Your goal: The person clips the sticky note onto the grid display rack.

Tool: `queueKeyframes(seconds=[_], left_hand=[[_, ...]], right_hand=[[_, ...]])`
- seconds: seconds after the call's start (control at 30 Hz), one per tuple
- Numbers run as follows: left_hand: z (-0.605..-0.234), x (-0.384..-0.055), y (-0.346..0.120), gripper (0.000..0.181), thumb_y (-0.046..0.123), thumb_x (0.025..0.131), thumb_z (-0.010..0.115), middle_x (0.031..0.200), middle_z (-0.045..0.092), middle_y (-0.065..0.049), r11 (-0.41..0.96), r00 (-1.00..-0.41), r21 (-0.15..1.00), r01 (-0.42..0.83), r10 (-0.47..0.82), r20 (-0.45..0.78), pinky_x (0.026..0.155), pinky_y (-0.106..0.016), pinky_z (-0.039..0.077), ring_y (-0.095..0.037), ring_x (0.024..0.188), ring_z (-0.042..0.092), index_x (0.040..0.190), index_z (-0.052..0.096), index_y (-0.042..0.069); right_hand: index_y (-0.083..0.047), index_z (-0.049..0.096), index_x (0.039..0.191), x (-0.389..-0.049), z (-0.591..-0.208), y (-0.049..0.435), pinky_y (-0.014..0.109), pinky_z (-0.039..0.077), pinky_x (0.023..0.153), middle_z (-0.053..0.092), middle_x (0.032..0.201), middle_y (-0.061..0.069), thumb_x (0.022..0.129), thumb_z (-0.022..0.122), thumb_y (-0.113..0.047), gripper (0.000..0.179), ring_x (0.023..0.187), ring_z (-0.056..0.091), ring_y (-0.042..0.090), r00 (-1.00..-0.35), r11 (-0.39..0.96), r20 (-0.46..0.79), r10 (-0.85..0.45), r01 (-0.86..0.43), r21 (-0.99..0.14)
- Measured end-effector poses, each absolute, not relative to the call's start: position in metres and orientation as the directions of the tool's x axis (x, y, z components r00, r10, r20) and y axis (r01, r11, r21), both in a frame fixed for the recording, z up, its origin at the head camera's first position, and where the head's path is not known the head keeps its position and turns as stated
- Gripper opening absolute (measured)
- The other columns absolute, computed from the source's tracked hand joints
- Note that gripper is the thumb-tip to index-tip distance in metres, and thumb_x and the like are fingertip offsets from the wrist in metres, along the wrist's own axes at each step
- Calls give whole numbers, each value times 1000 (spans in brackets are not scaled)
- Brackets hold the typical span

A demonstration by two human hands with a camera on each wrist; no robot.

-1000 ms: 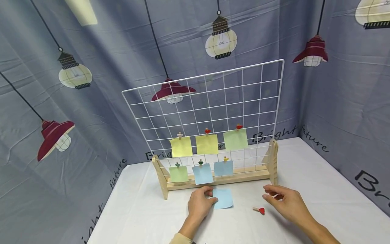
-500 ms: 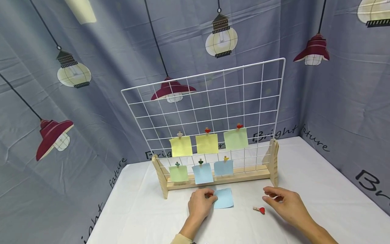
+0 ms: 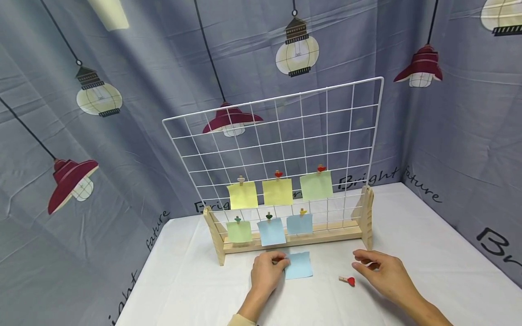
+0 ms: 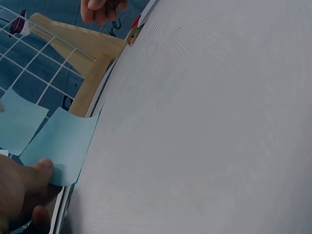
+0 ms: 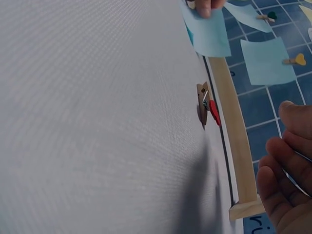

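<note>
At the table's front middle, my left hand (image 3: 266,271) pinches the left edge of a light blue sticky note (image 3: 299,266). In the left wrist view its thumb (image 4: 43,170) lies over the note's near corner. Right of the note, a small wooden clothespin with a red heart (image 3: 347,280) lies on the white table. My right hand (image 3: 381,270) hovers just beyond the clothespin with relaxed, slightly bent fingers and nothing between them. The right wrist view shows the clothespin (image 5: 204,105) on its side, apart from the right hand's fingers (image 5: 280,161).
A white wire grid (image 3: 281,131) stands in a wooden base (image 3: 330,233) behind the hands. Yellow notes (image 3: 277,192), green notes (image 3: 316,185) and blue notes (image 3: 272,232) hang on it from small clothespins. A lamp-printed curtain (image 3: 134,149) encloses the table.
The left hand has shifted very slightly left with the blue sticky note. The right hand and the clothespin on the table stay nearly where they were.
</note>
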State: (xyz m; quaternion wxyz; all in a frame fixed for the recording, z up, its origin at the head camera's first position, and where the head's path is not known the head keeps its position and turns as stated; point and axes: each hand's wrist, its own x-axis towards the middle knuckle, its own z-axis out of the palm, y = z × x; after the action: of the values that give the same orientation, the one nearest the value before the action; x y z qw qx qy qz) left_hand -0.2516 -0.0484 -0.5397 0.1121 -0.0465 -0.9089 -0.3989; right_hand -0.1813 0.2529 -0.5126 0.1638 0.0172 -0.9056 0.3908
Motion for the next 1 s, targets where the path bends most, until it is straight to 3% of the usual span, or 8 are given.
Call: queueKeyframes(seconds=[0.53, 1.0], left_hand=[[-511, -247, -50, 4, 28, 84, 84, 74, 70, 17, 610, -959, 766, 204, -32, 281, 55, -22, 37, 1, 62, 48, 87, 84, 26], [-480, -238, -53, 4, 26, 88, 82, 69, 65, 15, 551, -954, 800, 237, -25, 299, 59, -22, 40, -2, 64, 50, 88, 83, 23]], right_hand=[[-10, 78, 114, -181, -516, 250, 23, 54, 69, 79, 97, -1, 87, 83, -21, 30, 75, 65, 2, -952, 708, 293, 89, -147, -691], [-8, 78, 113, -181, -522, 247, 22, 53, 68, 78, 96, 0, 87, 83, -21, 30, 75, 66, 4, -970, 706, 220, 100, -87, -703]])
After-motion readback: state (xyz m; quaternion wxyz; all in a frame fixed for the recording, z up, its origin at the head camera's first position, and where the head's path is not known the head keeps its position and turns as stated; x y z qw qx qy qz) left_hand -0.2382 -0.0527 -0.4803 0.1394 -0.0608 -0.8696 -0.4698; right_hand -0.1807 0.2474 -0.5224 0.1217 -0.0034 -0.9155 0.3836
